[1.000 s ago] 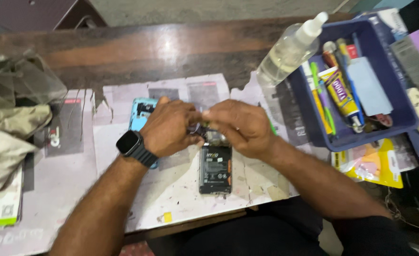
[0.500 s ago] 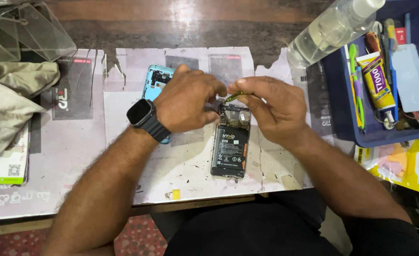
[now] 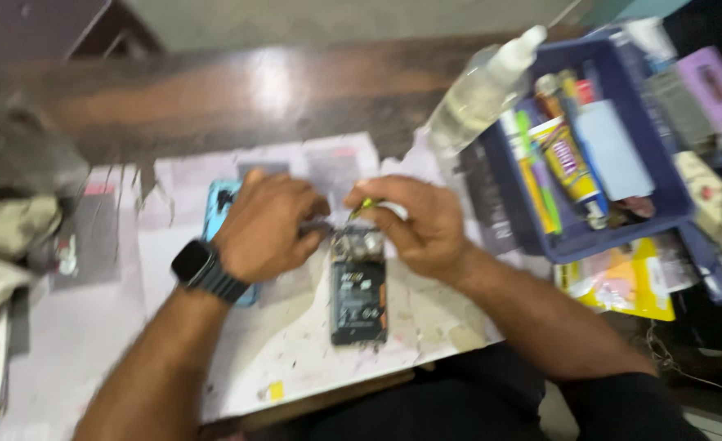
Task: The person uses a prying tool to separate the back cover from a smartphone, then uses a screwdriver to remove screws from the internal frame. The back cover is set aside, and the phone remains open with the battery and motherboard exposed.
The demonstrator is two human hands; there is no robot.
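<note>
An opened phone point(image 3: 359, 290) with its back off lies flat on stained white paper point(image 3: 295, 343), dark battery showing. My left hand point(image 3: 267, 224), with a black smartwatch on the wrist, pinches at the phone's top edge, apparently with a thin dark tool. My right hand point(image 3: 414, 224) grips a small yellow-green tool, whose tip touches the phone's top end. A light blue phone cover point(image 3: 218, 208) lies partly hidden under my left hand. The frame is motion-blurred, so small parts are unclear.
A dark blue tray point(image 3: 577, 241) at right holds tubes, pens and a pale card. A clear squeeze bottle point(image 3: 479, 94) leans beside it. Yellow packets point(image 3: 626, 282) lie below the tray. Crumpled cloth point(image 3: 5, 237) sits at far left. Dark wooden tabletop point(image 3: 238, 90) lies beyond.
The view has shifted and blurred. Both hands stay together over the top of the opened phone, with little change in their grip.
</note>
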